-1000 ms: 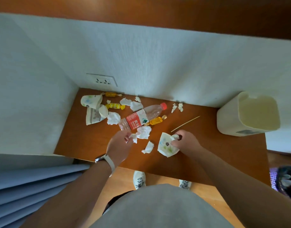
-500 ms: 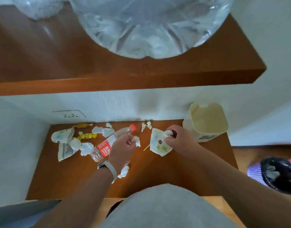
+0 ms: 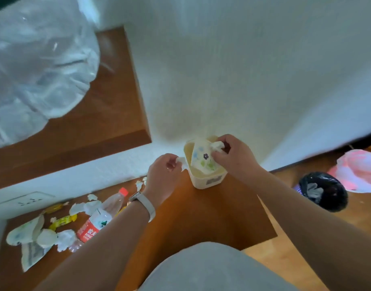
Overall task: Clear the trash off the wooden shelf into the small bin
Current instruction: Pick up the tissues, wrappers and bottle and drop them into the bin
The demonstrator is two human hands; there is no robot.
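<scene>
Holding a flattened, flower-printed paper cup (image 3: pixel 203 161) and a scrap of white tissue (image 3: pixel 217 145) pinched together, the right hand (image 3: pixel 236 157) hangs directly over the mouth of the small cream plastic bin (image 3: pixel 207 181), the cup's lower edge already inside the rim. The left hand (image 3: pixel 164 175) is closed on a small crumpled white tissue wad (image 3: pixel 181 161) just beside the bin's left wall, not yet above the opening.

Doing this well probably means letting the cup slide down point-first, then bringing the left hand fully over the rim before releasing, since light tissue drifts.

The bin sits at the back right of the wooden shelf (image 3: pixel 201 217), against the white wall (image 3: pixel 222 80), so there is no room behind it; the front edge is close, and a nudge could push it that way. Open shelf lies between bin and the remaining litter: the clear plastic bottle with a red cap and label (image 3: pixel 100 217), yellow sweet wrappers (image 3: pixel 62 221) and more tissues (image 3: pixel 65 238) at the left.
</scene>
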